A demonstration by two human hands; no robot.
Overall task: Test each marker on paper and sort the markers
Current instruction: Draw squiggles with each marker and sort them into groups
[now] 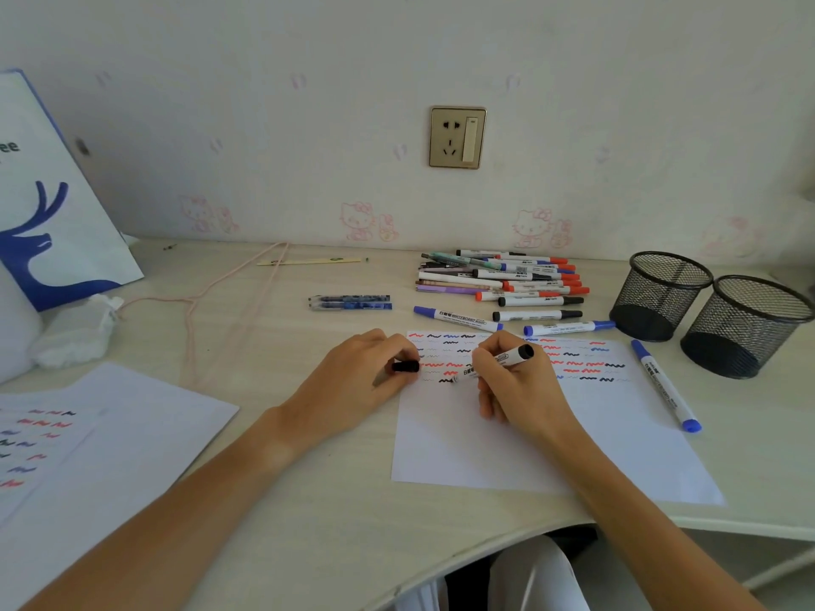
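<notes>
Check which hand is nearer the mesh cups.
Right. The right hand, holding a black marker on the paper, sits closer to the mesh cups; the left hand is farther left, holding the cap.

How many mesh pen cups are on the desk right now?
2. Both black mesh cups stand at the desk's far right: one nearer the wall, the other just in front and right of it, touching or nearly so. Both look empty. None seems hidden.

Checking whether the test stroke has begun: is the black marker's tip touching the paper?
Touching. The head view shows the black marker in the right hand, its tip meeting the paper at a fresh black squiggle.
</notes>
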